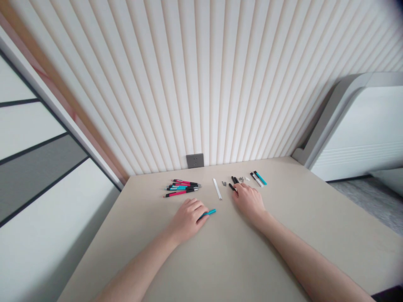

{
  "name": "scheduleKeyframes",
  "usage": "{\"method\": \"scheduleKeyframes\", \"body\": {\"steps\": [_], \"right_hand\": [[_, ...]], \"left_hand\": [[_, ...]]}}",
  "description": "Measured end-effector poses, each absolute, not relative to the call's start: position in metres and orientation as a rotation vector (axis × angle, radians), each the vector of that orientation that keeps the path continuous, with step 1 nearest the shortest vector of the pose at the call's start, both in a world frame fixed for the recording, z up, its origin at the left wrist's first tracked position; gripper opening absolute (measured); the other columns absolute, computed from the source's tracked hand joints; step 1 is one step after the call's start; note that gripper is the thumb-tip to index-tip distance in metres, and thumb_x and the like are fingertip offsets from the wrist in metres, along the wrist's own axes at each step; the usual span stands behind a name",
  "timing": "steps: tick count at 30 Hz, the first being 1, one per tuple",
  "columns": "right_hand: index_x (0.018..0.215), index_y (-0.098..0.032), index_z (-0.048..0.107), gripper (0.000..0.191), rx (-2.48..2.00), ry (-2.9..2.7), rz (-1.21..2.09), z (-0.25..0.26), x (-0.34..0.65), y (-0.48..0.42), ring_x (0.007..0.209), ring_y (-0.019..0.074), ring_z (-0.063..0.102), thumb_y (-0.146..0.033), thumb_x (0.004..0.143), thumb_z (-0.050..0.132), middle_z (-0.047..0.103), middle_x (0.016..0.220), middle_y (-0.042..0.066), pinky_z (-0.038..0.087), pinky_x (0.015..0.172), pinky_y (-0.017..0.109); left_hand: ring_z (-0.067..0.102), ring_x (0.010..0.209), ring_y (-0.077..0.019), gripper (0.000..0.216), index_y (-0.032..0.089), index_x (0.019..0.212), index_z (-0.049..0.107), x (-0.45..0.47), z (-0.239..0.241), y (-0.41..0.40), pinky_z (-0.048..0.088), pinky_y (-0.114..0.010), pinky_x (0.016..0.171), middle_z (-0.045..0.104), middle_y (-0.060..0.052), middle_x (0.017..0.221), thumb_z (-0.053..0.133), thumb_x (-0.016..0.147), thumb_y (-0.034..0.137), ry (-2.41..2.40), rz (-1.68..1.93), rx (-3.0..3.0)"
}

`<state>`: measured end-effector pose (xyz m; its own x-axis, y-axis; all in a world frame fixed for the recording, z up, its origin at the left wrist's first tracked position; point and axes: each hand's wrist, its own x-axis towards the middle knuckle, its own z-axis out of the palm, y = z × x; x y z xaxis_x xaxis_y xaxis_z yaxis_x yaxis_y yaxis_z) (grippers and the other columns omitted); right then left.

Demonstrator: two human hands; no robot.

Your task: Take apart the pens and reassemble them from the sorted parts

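My left hand (188, 218) rests on the beige table (283, 235) with its fingers curled round a teal pen barrel (210, 212), whose end sticks out to the right. My right hand (248, 199) lies further right, its fingers closed over a black pen part (232, 187) at its far tip. Just beyond it lie more black pieces (234, 179), small grey bits (241, 179), and a black-white piece (256, 179) beside a teal piece (261, 178). A white refill tube (217, 188) lies between the hands.
A bundle of pink, teal and black pens (182, 188) lies at the back left of the table. A grey wall socket (194, 160) sits on the ribbed wall behind. A white and grey unit (355, 126) stands at the right.
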<state>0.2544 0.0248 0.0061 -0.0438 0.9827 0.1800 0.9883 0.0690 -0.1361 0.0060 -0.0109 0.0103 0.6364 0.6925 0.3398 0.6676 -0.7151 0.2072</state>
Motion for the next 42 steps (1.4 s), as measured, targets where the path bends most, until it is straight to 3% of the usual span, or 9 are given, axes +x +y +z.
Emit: {"method": "scheduleKeyframes", "body": {"steps": [16,28,32,42], "right_hand": [[0.107,-0.02,0.063,0.024,-2.001,-2.095,-0.14,-0.001,0.254,0.048,0.097,0.0198,0.062,-0.023,0.095,0.043,0.068,0.105,0.008,0.036,0.082,0.03],[0.102,-0.02,0.065,0.028,-2.052,-2.051,-0.129,0.006,0.257,0.043,0.093,0.0192,0.063,-0.033,0.098,0.04,0.068,0.103,0.008,0.037,0.078,0.03],[0.092,-0.021,0.067,0.035,-2.132,-2.027,-0.1,0.01,0.268,0.038,0.085,0.0187,0.064,-0.032,0.098,0.035,0.069,0.101,0.007,0.039,0.073,0.03],[0.092,-0.02,0.069,0.034,-2.248,-1.986,-0.043,0.011,0.274,0.037,0.088,0.0206,0.064,-0.029,0.095,0.037,0.069,0.102,0.008,0.041,0.073,0.03]], "left_hand": [[0.055,0.087,-0.0192,0.006,0.021,0.09,0.062,0.006,0.009,-0.011,0.042,-0.035,0.083,0.063,-0.003,0.086,0.057,0.091,0.024,1.157,0.622,2.78],[0.054,0.088,-0.0195,0.007,0.021,0.092,0.062,0.005,0.009,-0.011,0.042,-0.036,0.083,0.063,-0.003,0.087,0.057,0.091,0.025,1.166,0.602,2.768],[0.054,0.087,-0.0193,0.007,0.02,0.09,0.061,0.006,0.011,-0.011,0.043,-0.036,0.083,0.063,-0.003,0.087,0.055,0.091,0.023,1.159,0.611,2.772],[0.056,0.086,-0.0192,0.006,0.021,0.089,0.061,0.006,0.012,-0.011,0.043,-0.035,0.081,0.063,-0.003,0.085,0.056,0.091,0.023,1.152,0.642,2.777]]}}
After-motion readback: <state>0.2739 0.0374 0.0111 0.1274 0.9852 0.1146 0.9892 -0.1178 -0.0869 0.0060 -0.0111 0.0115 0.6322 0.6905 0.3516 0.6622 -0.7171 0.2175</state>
